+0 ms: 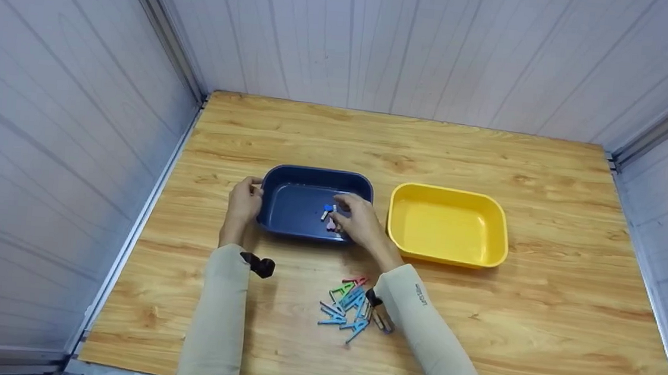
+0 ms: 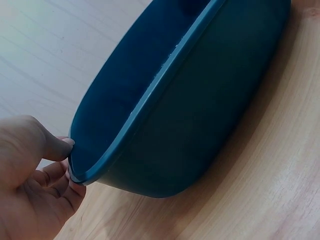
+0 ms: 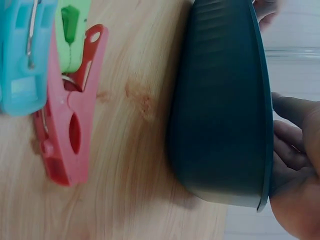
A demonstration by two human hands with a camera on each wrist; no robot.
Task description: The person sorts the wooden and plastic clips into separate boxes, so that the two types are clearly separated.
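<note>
My left hand [image 1: 244,201] pinches the left rim of a dark blue plastic basin [image 1: 312,237]; in the left wrist view its thumb and fingers [image 2: 65,147] meet the rim at a corner. Over the basin's right side reaches my right hand [image 1: 361,218], thumb and forefinger apart above a few small clips. One clip has a blue top [image 1: 327,209], another is a pink clip [image 1: 331,225]. In the right wrist view the basin's wall partly hides the right fingers. Nearer my body lies a pile of plastic clothespins [image 1: 352,302], among them a red clothespin [image 3: 75,110].
A yellow basin [image 1: 444,259] stands just right of the blue one. Several wooden clips [image 1: 382,320] lie by the pile, under the right forearm. The wooden tabletop [image 1: 572,260] is bounded by pale panel walls [image 1: 334,38] at the back and sides.
</note>
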